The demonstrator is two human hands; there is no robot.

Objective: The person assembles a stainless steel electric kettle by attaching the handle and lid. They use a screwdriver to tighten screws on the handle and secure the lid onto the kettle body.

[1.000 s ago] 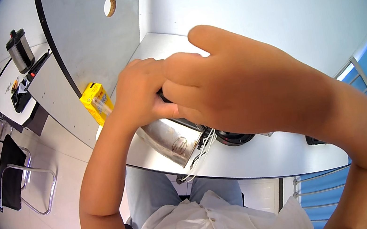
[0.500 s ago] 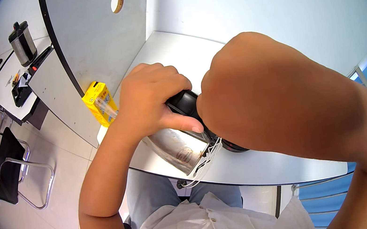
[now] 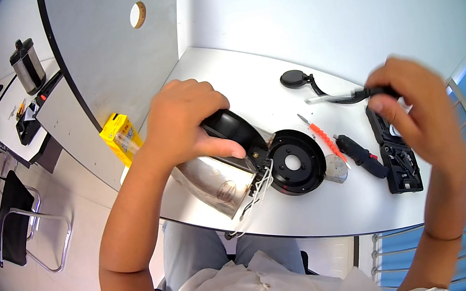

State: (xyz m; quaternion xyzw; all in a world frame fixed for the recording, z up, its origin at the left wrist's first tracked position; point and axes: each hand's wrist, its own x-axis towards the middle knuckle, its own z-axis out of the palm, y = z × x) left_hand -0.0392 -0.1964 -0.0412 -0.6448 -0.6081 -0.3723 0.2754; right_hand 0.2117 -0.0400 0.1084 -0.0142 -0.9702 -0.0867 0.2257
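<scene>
My left hand [image 3: 184,122] grips the black plastic part [image 3: 242,135] at the end of a shiny metal kettle body [image 3: 215,185], which lies on its side. Pale wires [image 3: 261,190] hang from that end. Right beside it lies a round black base [image 3: 297,162] with a hole in its middle. Over the right of the table, my right hand [image 3: 414,109] is closed around the dark handle of what looks like a screwdriver [image 3: 337,97]. Its pale shaft points left and is blurred by motion.
On the table are a black lid [image 3: 294,79] with a curved arm, a red screwdriver [image 3: 326,139], a black power screwdriver [image 3: 361,155], a grey lump [image 3: 336,168] and a black tool case [image 3: 399,163]. A yellow box [image 3: 119,139] stands by the grey partition [image 3: 111,55].
My right hand has moved from the kettle to the right, now with the screwdriver held out. The base and tools it had covered are in view. My left hand keeps its grip.
</scene>
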